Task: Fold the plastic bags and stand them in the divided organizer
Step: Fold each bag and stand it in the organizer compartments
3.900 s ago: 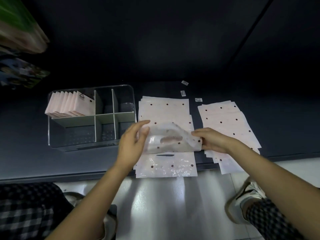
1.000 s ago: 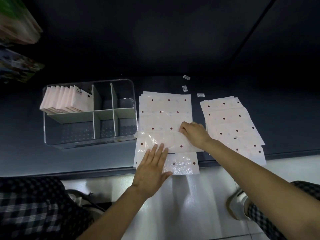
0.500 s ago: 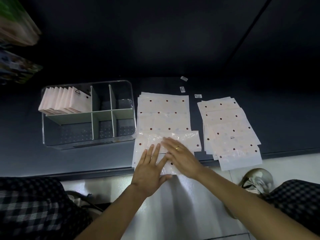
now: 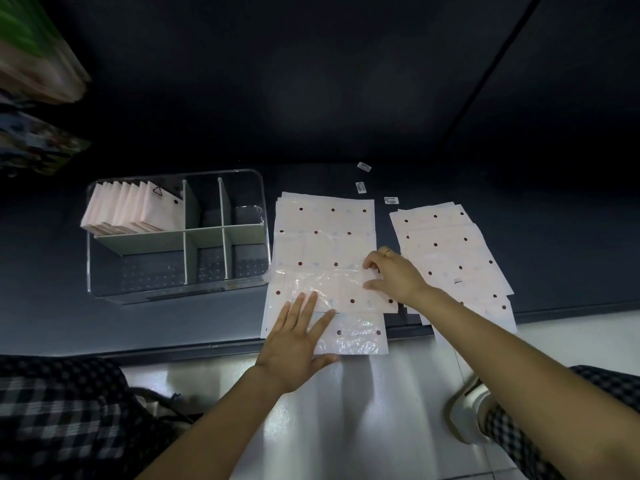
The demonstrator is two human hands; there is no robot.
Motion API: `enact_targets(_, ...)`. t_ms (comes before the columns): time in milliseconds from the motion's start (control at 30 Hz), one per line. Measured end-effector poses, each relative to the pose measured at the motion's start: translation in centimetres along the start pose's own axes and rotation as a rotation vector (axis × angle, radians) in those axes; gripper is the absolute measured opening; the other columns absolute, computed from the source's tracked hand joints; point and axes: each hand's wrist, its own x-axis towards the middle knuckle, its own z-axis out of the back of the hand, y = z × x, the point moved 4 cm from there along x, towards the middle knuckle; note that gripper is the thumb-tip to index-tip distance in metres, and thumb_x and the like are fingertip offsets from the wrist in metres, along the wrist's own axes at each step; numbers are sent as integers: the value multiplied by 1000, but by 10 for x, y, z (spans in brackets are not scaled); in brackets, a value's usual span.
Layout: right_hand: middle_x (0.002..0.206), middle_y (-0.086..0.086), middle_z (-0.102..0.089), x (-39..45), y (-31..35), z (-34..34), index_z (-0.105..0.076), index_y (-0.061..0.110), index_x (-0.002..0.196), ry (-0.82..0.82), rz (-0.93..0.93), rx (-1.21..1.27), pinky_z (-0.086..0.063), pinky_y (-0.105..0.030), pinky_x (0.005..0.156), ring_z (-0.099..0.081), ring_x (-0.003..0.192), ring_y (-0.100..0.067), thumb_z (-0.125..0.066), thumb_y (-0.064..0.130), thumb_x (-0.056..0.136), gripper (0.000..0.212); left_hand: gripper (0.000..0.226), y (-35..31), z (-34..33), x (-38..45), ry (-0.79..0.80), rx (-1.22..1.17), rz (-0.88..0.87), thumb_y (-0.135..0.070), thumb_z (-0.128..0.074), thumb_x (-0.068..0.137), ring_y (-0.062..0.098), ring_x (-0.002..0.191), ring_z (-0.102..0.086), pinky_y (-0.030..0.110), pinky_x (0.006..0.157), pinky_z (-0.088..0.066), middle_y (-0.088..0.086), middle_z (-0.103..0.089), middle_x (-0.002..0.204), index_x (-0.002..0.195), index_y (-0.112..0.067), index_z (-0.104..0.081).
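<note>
Two bare hands are seen working a pale pink, dotted plastic bag (image 4: 329,289) lying atop a flat stack (image 4: 325,230) beside a clear divided organizer (image 4: 104,268). The left hand (image 4: 298,337) is pressed flat, fingers spread, on the near fold; the right hand (image 4: 394,275) is pinching the bag's far right edge. Folding is judged midway; another fold seems called for next.

One divided organizer (image 4: 178,237), six compartments; two flat bag stacks (image 4: 325,233) (image 4: 450,251); three small labels (image 4: 361,187); two hands (image 4: 294,337) (image 4: 394,275).
</note>
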Motion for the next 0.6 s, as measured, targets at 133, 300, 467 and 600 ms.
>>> enact_targets(133,99,-2,-55,5,0,2,-56,16,100,119,-64,-15,-40,-27,75,-45,93,-16,-68,32,84,26,73,6,-1,2,-10,-22,2,-73,-16,87,23,142,24,39,115,16,0,23,155,149,-38,0)
enact_targets(300,92,0,-53,-6,3,2,-50,18,87,164,-58,-40,-37,-29,74,-41,93,-17,-61,33,88,19,63,11,12,3,-98,-108,37,-66,-29,90,21,144,17,39,115,18,-5,5,159,146,-37,-23)
enact_targets(467,85,-4,-54,-42,9,-20,-52,8,87,235,-292,490,-38,-26,67,-50,82,-19,-65,19,88,16,63,-2,26,-1,-220,-175,-71,-49,-57,87,20,142,-22,32,119,-6,-1,-33,151,142,-22,-40)
enact_targets(600,95,-10,-67,-83,21,-57,-60,5,102,380,-593,1274,-53,-31,71,-63,88,-21,-60,10,90,13,60,-13,28,-9,-289,-193,-109,-33,-86,61,23,102,-63,32,88,-51,2,-66,111,115,-14,-66)
